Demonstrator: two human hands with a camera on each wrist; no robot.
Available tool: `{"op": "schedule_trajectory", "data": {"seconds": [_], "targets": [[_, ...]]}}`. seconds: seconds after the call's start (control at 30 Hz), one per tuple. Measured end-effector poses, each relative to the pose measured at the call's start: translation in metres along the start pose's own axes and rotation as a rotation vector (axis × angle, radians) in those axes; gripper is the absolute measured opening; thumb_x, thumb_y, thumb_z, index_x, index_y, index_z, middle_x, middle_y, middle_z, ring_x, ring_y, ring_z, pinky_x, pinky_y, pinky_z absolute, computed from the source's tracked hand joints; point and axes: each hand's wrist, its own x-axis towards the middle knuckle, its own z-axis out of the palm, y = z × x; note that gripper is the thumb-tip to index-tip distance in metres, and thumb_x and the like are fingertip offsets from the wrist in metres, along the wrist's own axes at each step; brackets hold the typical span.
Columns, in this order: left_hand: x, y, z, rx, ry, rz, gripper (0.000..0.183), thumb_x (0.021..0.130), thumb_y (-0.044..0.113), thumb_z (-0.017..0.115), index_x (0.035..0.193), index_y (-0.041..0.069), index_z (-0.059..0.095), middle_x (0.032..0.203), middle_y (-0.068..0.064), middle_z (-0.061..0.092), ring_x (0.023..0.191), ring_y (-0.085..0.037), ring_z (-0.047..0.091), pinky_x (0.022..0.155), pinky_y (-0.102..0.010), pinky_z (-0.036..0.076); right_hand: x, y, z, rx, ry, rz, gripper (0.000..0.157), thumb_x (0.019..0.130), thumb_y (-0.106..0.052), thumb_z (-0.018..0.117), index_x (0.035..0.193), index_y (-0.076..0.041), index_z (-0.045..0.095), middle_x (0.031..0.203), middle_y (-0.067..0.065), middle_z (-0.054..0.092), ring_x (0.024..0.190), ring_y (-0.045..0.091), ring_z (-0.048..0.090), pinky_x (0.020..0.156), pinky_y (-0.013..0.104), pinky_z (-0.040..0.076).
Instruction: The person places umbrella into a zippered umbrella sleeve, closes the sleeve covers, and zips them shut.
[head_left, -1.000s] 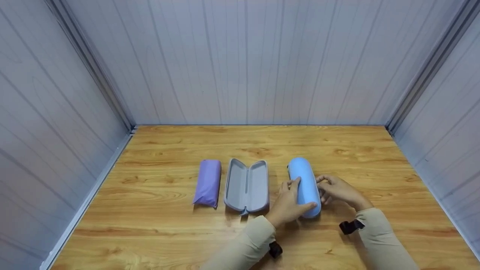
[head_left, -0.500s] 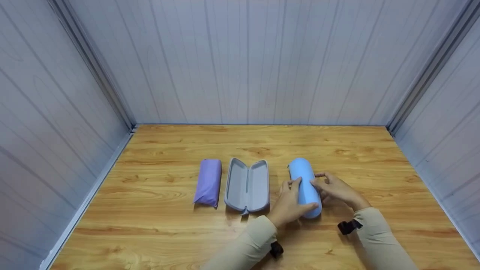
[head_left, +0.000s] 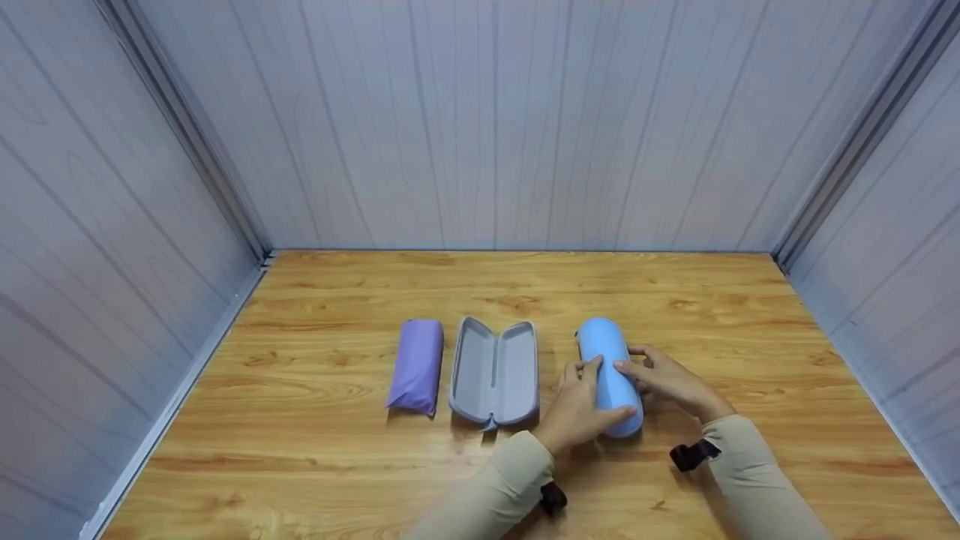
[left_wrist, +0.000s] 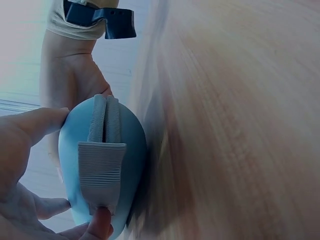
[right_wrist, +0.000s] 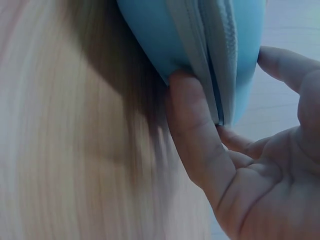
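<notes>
Both hands on blue case

Left hand [head_left: 576, 409] grips blue case [head_left: 615, 388], thumb at near end, fingers along its left side; one fingertip at the ribbed tab [left_wrist: 102, 167]. Right hand [head_left: 671, 381] pinches the case's right side, thumb and finger either side of the zipper seam [right_wrist: 212, 65]. Case on wooden table [head_left: 322, 465], right of open grey case [head_left: 516, 379]; purple pouch [head_left: 417, 364] just left of grey.

Head view: the desk's [head_left: 315, 465] near edge and both sleeves [head_left: 487, 491] are cut off at the bottom. The left hand [head_left: 576, 409] covers part of the blue zippered glasses case [head_left: 611, 386]; some fingers of the right hand [head_left: 671, 384] appear hidden. Right wrist view: case cut off above, wood grain blurred.
</notes>
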Motion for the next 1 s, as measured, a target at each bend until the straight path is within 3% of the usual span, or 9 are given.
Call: {"op": "schedule_trajectory", "data": {"seconds": [0.17,0.47,0.7,1.0], "targets": [[0.001,0.002,-0.003,0.004,-0.031,-0.007,0.089,0.074,0.058,0.064,0.142,0.012,0.030,0.130,-0.010,0.035,0.113,-0.019,0.037,0.085,-0.033,0.042,0.000,0.000,0.003,0.062,-0.026,0.003,0.075,0.088,-0.044,0.055,0.142,-0.008,0.018,0.134,0.026,0.034,0.110,0.036,0.048,0.084,0.045,0.046],[0.004,0.004,-0.006,-0.027,-0.070,-0.039,0.089,0.074,0.055,0.066,0.142,0.013,0.029,0.131,-0.009,0.034,0.114,-0.019,0.037,0.083,-0.033,0.045,-0.001,-0.002,0.006,0.022,-0.008,0.002,0.079,0.087,-0.047,0.055,0.144,-0.012,0.015,0.141,0.025,0.026,0.122,0.040,0.036,0.090,0.048,0.041],[0.004,0.005,-0.008,0.003,-0.083,-0.026,0.089,0.073,0.056,0.066,0.142,0.012,0.030,0.131,-0.011,0.036,0.113,-0.019,0.038,0.084,-0.034,0.044,0.000,-0.002,0.009,0.022,-0.008,0.003,0.086,0.085,-0.044,0.060,0.145,-0.007,0.011,0.140,0.028,0.026,0.122,0.041,0.036,0.090,0.049,0.041],[0.013,0.011,-0.033,0.127,-0.278,-0.006,0.083,0.080,0.051,0.062,0.143,0.009,0.027,0.138,-0.017,0.034,0.115,-0.021,0.046,0.085,-0.032,0.045,-0.001,-0.003,0.009,0.003,-0.018,0.020,0.086,0.085,-0.046,0.059,0.145,-0.009,0.010,0.140,0.027,0.026,0.119,0.040,0.040,0.090,0.051,0.039]]}}
